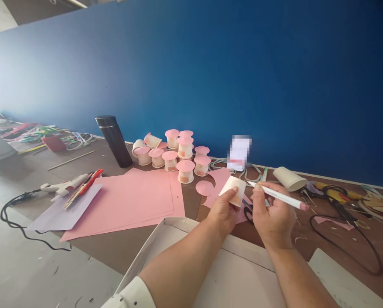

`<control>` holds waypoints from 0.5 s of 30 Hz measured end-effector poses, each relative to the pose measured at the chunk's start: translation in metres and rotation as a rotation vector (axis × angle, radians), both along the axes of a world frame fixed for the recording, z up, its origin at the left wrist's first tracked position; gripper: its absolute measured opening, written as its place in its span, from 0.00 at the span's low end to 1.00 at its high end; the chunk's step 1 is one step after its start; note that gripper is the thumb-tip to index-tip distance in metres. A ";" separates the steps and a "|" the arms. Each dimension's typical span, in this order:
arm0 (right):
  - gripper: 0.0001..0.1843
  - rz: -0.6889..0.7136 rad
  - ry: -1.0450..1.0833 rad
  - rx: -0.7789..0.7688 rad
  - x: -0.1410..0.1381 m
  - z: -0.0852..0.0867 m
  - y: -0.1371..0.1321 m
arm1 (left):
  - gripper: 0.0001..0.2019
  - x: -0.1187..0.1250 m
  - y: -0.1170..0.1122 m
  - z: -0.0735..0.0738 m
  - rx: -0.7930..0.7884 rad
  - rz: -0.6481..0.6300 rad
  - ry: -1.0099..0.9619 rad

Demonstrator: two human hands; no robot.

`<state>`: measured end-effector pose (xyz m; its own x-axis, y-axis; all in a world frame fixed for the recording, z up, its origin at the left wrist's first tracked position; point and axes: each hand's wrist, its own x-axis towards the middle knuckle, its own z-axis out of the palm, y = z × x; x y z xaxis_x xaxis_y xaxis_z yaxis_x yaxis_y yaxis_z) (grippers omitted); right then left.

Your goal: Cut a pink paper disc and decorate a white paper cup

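1. gripping the cup (238, 185) in the left hand (225, 211), right of the frame's centre; thumb laid across the near side, fingers curled behind, clamped firmly on it.
2. pinching the pen (283, 197) in the right hand (273, 220), just right of the cup; thumb and fingers closed around the barrel, tip pointing left, just beside the cup's right edge; cannot tell whether touching.
3. tilting the cup, probably to bring its side wall up to the tip and brace it against the push of a stroke.
4. holding the pen close to its tip, likely for control over small marks.
5. looking off-white, tapered and small, with a faint orange patch near the thumb and no pink top in view, unlike the roofed cups (171, 155) at the frame's centre.
6. clustered and partly stacked at the back of the tabletop (91, 164), presumably to leave working space nearer the body.
7. lying left of the cup: a pink disc (204, 188), perhaps set there for easy reach.
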<state>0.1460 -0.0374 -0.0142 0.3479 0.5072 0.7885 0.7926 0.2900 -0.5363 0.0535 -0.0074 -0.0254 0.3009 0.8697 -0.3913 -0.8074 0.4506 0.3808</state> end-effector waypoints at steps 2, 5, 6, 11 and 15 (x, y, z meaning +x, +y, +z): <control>0.11 0.005 -0.006 0.002 0.000 -0.001 0.000 | 0.12 0.000 0.000 0.000 0.008 -0.007 -0.022; 0.11 0.009 -0.006 0.006 0.001 -0.003 0.001 | 0.12 -0.001 -0.001 0.001 0.027 -0.011 -0.042; 0.11 0.009 -0.013 0.008 0.001 -0.003 0.001 | 0.12 -0.001 -0.002 0.001 0.028 -0.014 -0.043; 0.11 -0.016 -0.088 0.013 -0.001 0.000 -0.001 | 0.09 -0.001 -0.003 0.004 0.030 -0.029 -0.072; 0.11 -0.023 -0.112 -0.020 -0.003 0.001 -0.001 | 0.09 -0.002 -0.003 0.005 0.034 -0.042 -0.071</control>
<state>0.1427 -0.0384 -0.0130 0.2700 0.5158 0.8131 0.8544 0.2611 -0.4493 0.0518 -0.0105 -0.0203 0.3631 0.8681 -0.3384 -0.8138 0.4723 0.3386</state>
